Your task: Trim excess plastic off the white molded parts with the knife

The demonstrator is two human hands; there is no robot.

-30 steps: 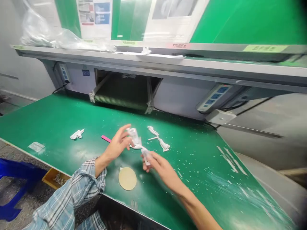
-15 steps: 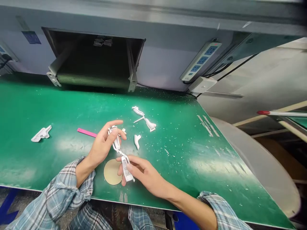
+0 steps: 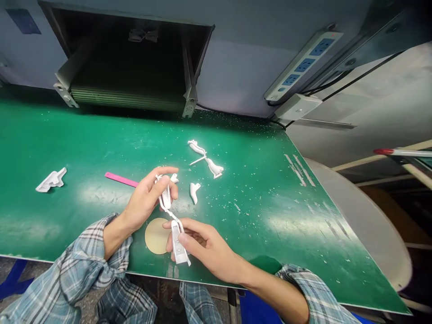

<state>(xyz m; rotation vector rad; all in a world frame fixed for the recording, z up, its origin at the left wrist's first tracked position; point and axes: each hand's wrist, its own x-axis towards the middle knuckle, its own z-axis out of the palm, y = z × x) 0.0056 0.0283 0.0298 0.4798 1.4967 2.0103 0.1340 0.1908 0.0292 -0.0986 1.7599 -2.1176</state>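
Observation:
Between my hands is a white molded plastic part (image 3: 179,256), made of two hollow pieces joined by a thin runner. My left hand (image 3: 148,198) is closed around its upper piece. Thumb and fingers of my right hand (image 3: 205,247) pinch the lower piece, its hollow side facing up. Below them, a beige disc (image 3: 157,237) lies on the green table (image 3: 256,234), partly covered by my right fingers. Past my left fingertips sits a small white piece (image 3: 174,178), partly hidden. A similar small white piece (image 3: 194,192) lies just right of it.
Farther back lies another joined pair of white parts (image 3: 205,157). A pink strip (image 3: 119,179) and a white part (image 3: 51,180) are on the left. A conveyor (image 3: 128,96) opens at the back, with a power strip (image 3: 303,65) on the wall to its right.
The camera view has shifted slightly, tilting downward. Both hands keep their hold on the white part, its lower end now a little nearer the table's front edge.

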